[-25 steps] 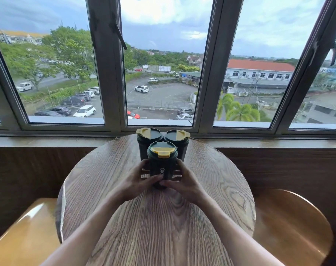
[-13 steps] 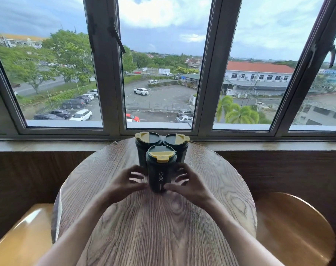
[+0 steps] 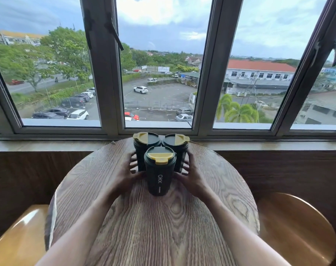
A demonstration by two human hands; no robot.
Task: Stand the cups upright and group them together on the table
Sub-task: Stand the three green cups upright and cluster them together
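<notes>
Hands (image 3: 124,175) (image 3: 194,177) have spread open, loosely flanking three upright cups (image 3: 159,169) now clustered touching on the round surface (image 3: 163,227); grouping looks complete.

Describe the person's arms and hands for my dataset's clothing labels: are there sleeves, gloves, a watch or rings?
Both forearms are bare up to the frame's bottom edge; no sleeve shows. The left hand and right hand wear no gloves. No watch or bracelet shows at either wrist, and no ring on the visible fingers.
</notes>
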